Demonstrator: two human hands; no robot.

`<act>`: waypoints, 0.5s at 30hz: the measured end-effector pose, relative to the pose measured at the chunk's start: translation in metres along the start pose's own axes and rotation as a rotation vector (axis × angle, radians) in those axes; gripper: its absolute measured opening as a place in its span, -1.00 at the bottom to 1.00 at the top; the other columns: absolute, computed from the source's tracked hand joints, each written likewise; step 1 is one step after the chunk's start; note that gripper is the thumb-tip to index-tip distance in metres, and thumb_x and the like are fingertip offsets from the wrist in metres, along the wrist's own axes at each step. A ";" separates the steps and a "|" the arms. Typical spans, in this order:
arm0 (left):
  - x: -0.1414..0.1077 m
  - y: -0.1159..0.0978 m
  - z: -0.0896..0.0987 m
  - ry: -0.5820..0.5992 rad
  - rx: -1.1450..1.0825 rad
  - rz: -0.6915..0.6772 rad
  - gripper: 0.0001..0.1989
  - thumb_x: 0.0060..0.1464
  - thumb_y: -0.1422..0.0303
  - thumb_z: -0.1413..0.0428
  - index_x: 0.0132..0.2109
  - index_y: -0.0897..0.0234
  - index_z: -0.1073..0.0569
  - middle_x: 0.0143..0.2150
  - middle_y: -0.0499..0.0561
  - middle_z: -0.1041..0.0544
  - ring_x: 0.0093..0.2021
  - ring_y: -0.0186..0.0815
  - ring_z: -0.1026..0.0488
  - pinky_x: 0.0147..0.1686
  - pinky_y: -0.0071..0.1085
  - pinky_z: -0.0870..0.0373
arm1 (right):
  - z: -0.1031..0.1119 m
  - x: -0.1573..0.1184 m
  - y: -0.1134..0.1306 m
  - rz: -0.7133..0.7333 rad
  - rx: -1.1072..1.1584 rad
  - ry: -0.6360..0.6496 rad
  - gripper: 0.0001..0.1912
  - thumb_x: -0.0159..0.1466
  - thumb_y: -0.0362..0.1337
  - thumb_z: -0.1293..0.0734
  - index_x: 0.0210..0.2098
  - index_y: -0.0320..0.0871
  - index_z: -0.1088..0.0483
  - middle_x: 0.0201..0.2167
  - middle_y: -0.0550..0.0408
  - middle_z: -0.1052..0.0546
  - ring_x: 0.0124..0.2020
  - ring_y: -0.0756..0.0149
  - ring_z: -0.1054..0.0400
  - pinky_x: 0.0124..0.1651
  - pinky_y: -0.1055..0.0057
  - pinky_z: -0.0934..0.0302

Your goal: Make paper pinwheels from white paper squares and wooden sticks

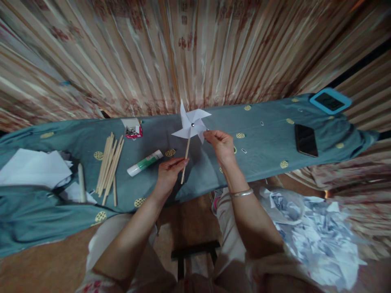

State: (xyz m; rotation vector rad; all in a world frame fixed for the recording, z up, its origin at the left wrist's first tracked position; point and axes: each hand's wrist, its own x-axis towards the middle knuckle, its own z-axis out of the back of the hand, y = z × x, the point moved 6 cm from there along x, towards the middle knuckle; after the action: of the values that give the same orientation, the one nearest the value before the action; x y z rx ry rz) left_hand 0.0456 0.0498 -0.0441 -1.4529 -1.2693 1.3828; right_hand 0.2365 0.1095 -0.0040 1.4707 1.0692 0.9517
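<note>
A white paper pinwheel on a thin wooden stick is held up over the cloth-covered table, a round silver pin head at its centre. My left hand pinches the stick in its lower part, and the stick's end pokes out below my fingers. With thumb and fingertips together, my right hand grips the edge of the pinwheel's right blade. Left of my left hand lies a green and white glue stick. Behind it an open small red and white box holds metal pins.
A bundle of wooden sticks lies at the left, beside white paper sheets and a pale rod-shaped thing. To the right are a black phone and a blue-framed tablet. A plastic bag of folded white paper stands below.
</note>
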 end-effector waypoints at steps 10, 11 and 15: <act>0.001 -0.001 0.000 0.000 -0.016 -0.014 -0.65 -0.31 0.12 -0.44 -0.38 0.25 -0.68 -0.45 -0.02 -0.59 -0.41 -0.35 -0.41 -0.33 -0.41 -0.32 | -0.011 -0.007 -0.004 -0.075 0.041 0.047 -0.64 -0.18 -0.01 -0.58 -0.62 -0.13 -0.48 -0.64 0.23 -0.38 -0.55 0.48 -0.10 -0.48 0.45 0.01; 0.001 -0.001 0.000 0.001 -0.015 -0.016 -0.65 -0.31 0.12 -0.44 -0.38 0.25 -0.68 -0.46 -0.02 -0.58 -0.42 -0.36 -0.40 -0.33 -0.41 -0.32 | -0.011 -0.007 -0.004 -0.077 0.039 0.050 -0.62 -0.18 0.00 -0.59 -0.62 -0.13 -0.47 -0.64 0.23 -0.38 -0.55 0.48 -0.10 -0.48 0.45 0.00; 0.001 -0.002 0.001 -0.012 -0.010 -0.023 -0.66 -0.32 0.12 -0.43 -0.40 0.26 -0.68 -0.46 -0.02 -0.58 -0.42 -0.35 -0.39 -0.35 -0.42 -0.30 | -0.015 -0.009 -0.003 -0.055 0.026 0.077 -0.58 -0.18 0.05 -0.59 -0.63 -0.13 -0.45 -0.63 0.23 -0.38 -0.55 0.49 -0.12 -0.47 0.45 -0.02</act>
State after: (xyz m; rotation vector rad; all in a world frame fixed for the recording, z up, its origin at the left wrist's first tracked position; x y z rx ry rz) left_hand 0.0444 0.0508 -0.0427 -1.4344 -1.2979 1.3737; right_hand 0.2197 0.1052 -0.0048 1.4283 1.1764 0.9648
